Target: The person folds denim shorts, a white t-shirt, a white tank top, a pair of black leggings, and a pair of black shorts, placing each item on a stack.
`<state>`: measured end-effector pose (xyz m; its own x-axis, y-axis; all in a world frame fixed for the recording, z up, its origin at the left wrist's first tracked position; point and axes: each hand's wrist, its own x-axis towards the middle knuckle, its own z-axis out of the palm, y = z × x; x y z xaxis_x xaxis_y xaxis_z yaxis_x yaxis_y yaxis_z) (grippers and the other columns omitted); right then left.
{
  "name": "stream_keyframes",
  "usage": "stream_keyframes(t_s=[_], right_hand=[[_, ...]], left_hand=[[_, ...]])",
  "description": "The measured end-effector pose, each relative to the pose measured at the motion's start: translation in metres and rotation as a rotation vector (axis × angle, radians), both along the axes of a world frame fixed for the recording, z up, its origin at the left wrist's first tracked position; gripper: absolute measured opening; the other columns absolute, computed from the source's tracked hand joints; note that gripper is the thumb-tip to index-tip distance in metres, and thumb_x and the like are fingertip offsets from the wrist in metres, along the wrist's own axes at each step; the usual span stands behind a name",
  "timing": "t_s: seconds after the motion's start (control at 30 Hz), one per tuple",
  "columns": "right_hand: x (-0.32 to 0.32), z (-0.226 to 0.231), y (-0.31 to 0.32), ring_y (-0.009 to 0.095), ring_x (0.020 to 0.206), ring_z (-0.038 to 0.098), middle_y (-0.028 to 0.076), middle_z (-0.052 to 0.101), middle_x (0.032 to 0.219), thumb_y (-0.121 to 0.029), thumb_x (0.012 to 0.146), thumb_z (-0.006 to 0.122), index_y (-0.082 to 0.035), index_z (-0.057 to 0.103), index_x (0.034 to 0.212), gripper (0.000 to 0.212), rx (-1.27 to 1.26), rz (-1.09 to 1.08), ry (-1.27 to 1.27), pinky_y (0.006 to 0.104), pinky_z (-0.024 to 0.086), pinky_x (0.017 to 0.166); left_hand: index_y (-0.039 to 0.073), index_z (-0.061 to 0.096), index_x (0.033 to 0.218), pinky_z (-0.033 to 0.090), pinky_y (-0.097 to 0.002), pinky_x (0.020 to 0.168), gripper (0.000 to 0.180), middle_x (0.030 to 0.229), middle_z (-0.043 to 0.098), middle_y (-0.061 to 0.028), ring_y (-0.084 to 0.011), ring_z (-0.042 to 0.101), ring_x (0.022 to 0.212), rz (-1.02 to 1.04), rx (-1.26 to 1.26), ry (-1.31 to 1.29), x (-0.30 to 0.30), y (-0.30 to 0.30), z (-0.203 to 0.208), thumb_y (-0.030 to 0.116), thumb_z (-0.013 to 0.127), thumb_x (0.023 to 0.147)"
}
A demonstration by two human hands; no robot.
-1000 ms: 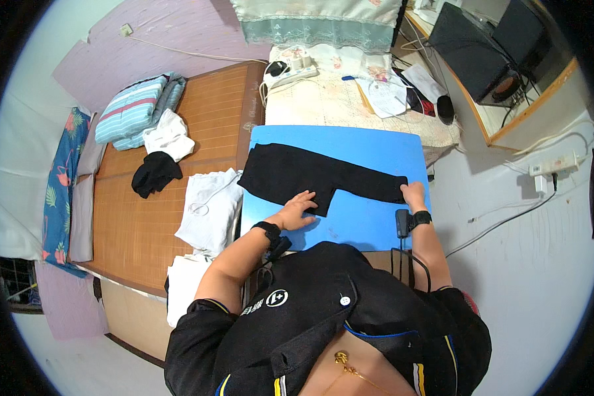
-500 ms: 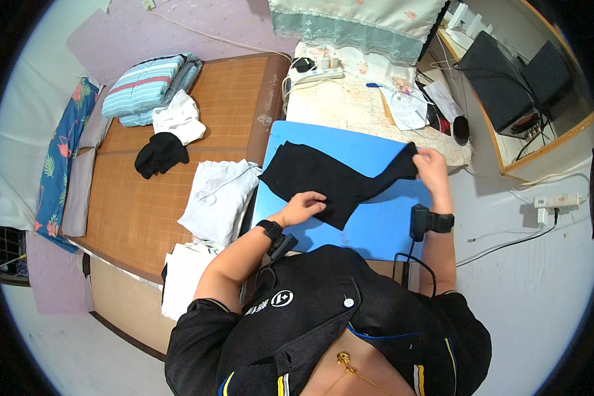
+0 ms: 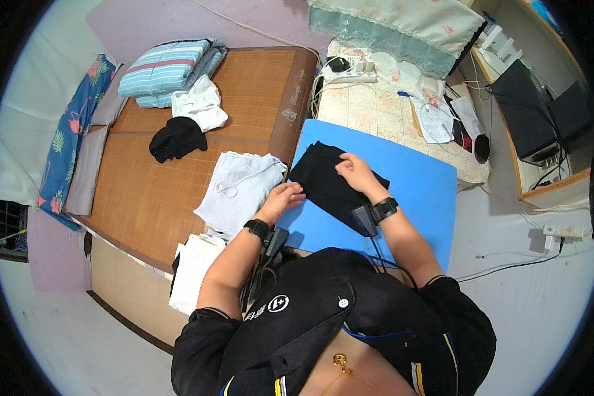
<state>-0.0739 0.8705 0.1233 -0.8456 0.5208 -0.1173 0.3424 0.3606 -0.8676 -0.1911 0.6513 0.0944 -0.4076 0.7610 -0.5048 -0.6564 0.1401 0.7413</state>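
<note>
A black garment (image 3: 333,188) lies on the blue tabletop (image 3: 419,198), its right-hand part turned in over the rest, so it makes a compact, roughly rectangular shape. My right hand (image 3: 358,174) rests over its upper part, fingers pointing left, spread a little and slightly bent on the cloth. Part of the garment is hidden under that hand and wrist. At the garment's left edge, by the table's rim, my left hand (image 3: 283,199) is open with loosely stretched fingers and holds nothing. Both wrists wear black bands with small dark devices.
Left of the table, a light grey garment (image 3: 234,190) and a white folded pile (image 3: 201,270) lie on the bed mat (image 3: 244,92). Farther off are a black garment (image 3: 178,138), a white garment (image 3: 201,104) and a striped quilt (image 3: 165,69). A power strip (image 3: 350,77) stands behind the table.
My right hand has moved left, folding the garment's outstretched right part in over the body and releasing it. My left hand has drawn off the cloth to its left edge. The view has shifted slightly.
</note>
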Motion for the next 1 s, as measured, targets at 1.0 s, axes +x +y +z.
stream_keyframes(t_s=[1.0], right_hand=[[0.151,-0.066,0.0,0.022,0.077,0.061,0.016,0.062,0.087,-0.022,0.075,0.064,0.007,0.052,0.103,0.042,-0.147,-0.524,-0.114,0.0313,0.048,0.067]], left_hand=[[-0.005,0.057,0.096,0.046,-0.031,0.069,0.034,0.081,0.063,-0.0148,-0.0228,0.06,0.075,-0.089,-0.258,1.102,-0.05,0.1,-0.038,0.02,0.064,0.075]])
